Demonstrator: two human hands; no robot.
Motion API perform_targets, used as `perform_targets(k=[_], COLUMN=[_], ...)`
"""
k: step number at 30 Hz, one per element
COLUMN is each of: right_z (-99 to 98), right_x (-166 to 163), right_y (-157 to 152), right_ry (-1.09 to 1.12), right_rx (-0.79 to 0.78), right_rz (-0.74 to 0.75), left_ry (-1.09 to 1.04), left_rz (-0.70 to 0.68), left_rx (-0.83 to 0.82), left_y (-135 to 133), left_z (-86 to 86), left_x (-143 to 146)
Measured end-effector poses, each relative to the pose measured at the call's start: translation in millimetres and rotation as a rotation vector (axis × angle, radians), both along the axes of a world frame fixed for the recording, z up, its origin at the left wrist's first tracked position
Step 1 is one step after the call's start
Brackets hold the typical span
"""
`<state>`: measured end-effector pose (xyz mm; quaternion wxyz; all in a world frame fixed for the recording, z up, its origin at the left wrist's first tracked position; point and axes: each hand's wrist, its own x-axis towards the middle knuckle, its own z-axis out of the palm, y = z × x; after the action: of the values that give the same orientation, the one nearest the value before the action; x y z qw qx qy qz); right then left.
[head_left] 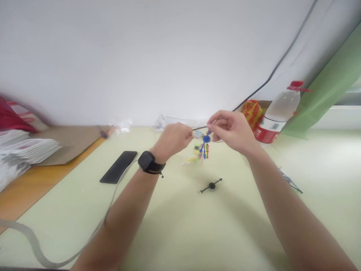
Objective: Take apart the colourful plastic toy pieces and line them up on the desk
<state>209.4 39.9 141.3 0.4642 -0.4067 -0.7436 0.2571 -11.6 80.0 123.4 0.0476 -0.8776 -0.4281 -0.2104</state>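
My right hand (pixel 232 130) pinches one end of a blue spinner arrow (pixel 207 139) between thumb and forefinger. The arrow has a round disc at its middle and hangs tilted above the table. To its left, my left hand (pixel 176 137) is closed with the fingertips pressed together; what they hold, if anything, is hidden. A dark thin line shows between the two hands, and I cannot tell whether either holds it. Below them a black spinner arrow (pixel 212 186) lies on the table. Behind the blue one are small coloured arrows (pixel 207 151) and yellow pieces (pixel 193 160), partly blurred.
A black phone (pixel 118 167) lies left of my left wrist, near a white cable (pixel 115 192). Paper stacks (pixel 36 150) and cardboard (pixel 76 145) are at far left. A red-capped bottle (pixel 278 113) leans at right, beside a red-yellow packet (pixel 252 113). A wall stands behind.
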Motion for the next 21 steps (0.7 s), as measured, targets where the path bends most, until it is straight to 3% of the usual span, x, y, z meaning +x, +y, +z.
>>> perform_targets(k=[4, 10, 15, 21], right_z=[-9.5, -28.0, -39.7, -45.1], right_x=[-16.6, -36.4, -42.1, -40.0], right_y=[2.6, 6.3, 12.1, 19.5], right_ry=[0.014, -0.204, -0.279, -0.202], right_rx=[0.148, 0.264, 0.173, -0.11], right_rz=[-0.226, -0.26, -0.222, -0.111], left_ry=[0.067, 0.108, 0.101, 0.066], left_rz=[0.093, 0.134, 0.135, 0.091], left_rx=[0.111, 0.179, 0.179, 0.146], left_y=[3.2, 4.9, 4.8, 5.4], left_z=[-4.9, -5.0, -4.6, -5.3], left_x=[7.4, 6.8, 6.0, 7.3])
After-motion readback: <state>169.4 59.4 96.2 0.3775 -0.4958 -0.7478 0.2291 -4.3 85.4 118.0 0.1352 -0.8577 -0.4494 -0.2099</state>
